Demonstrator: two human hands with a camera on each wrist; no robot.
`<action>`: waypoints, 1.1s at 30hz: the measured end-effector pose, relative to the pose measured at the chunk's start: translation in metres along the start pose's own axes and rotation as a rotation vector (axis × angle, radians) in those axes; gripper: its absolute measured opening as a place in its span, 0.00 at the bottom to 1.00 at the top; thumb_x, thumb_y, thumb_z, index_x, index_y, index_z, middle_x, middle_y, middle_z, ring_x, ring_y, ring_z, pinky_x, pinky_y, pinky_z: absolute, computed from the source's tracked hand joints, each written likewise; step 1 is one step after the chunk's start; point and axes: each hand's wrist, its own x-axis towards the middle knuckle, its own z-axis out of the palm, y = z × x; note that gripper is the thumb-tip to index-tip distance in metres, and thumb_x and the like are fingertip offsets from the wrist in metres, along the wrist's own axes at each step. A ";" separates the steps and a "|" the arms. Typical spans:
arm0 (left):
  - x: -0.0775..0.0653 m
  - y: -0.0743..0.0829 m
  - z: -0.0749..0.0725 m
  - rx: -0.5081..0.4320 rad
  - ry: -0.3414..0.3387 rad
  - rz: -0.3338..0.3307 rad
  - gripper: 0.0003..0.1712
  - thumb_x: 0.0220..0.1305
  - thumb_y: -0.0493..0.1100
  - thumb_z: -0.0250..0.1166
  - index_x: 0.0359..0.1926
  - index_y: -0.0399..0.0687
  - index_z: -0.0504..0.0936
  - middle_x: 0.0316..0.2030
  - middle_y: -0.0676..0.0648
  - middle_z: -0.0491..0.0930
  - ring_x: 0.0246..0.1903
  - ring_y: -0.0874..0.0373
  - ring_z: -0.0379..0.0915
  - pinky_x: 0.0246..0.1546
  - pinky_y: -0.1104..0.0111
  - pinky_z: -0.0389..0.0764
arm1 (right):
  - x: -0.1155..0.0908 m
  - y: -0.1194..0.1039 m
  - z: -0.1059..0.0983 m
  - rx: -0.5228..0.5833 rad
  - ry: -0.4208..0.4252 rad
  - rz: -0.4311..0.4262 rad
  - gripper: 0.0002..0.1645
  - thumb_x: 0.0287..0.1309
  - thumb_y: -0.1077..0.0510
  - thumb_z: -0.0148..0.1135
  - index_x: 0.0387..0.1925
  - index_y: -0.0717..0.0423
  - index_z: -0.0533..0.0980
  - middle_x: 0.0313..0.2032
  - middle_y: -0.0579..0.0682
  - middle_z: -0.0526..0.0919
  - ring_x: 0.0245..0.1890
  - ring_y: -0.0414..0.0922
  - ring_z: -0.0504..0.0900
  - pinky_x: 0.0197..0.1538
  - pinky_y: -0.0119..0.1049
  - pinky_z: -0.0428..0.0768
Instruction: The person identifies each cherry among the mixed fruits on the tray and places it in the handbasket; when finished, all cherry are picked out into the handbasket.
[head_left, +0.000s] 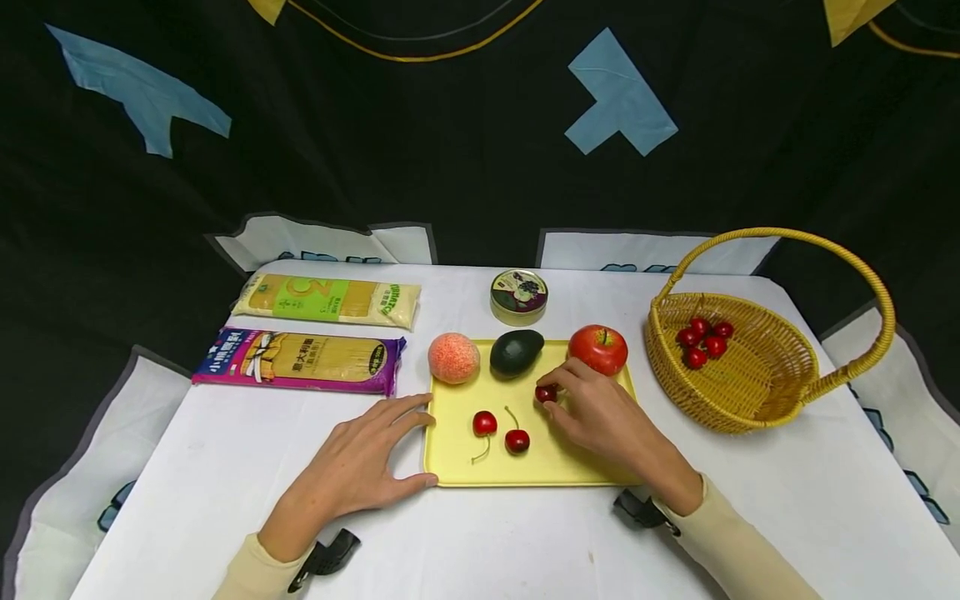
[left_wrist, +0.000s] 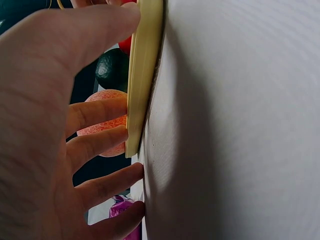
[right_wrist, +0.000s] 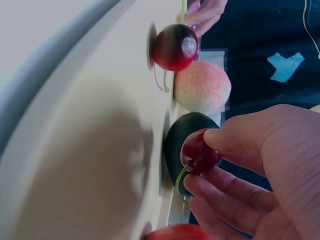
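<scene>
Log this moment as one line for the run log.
right hand: pinches cherry over yellow tray | left hand: steadies tray edge | two cherries left on tray | basket holds cherries

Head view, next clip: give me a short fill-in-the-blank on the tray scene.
1. The right hand pinches a ____ between thumb and fingers.
2. Besides that one, ____ cherries lie loose on the yellow tray.
3. The left hand touches the tray's ____ edge.
4. The other cherries sit in the ____.

Missing words: cherry; two; left; basket
</scene>
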 end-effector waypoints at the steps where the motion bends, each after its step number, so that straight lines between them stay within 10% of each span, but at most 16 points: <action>1: 0.000 0.000 0.000 0.001 0.001 -0.002 0.40 0.51 0.81 0.63 0.60 0.69 0.78 0.74 0.60 0.62 0.70 0.52 0.64 0.51 0.45 0.79 | 0.000 0.001 -0.001 0.003 0.004 -0.002 0.16 0.54 0.56 0.75 0.46 0.49 0.84 0.41 0.46 0.79 0.35 0.41 0.79 0.39 0.37 0.82; 33: 0.001 0.000 0.000 0.003 0.003 0.016 0.41 0.51 0.80 0.64 0.61 0.67 0.78 0.74 0.59 0.62 0.70 0.52 0.64 0.53 0.46 0.79 | -0.004 0.053 -0.072 -0.019 0.243 0.124 0.17 0.55 0.63 0.74 0.47 0.60 0.83 0.43 0.56 0.82 0.37 0.52 0.82 0.40 0.49 0.84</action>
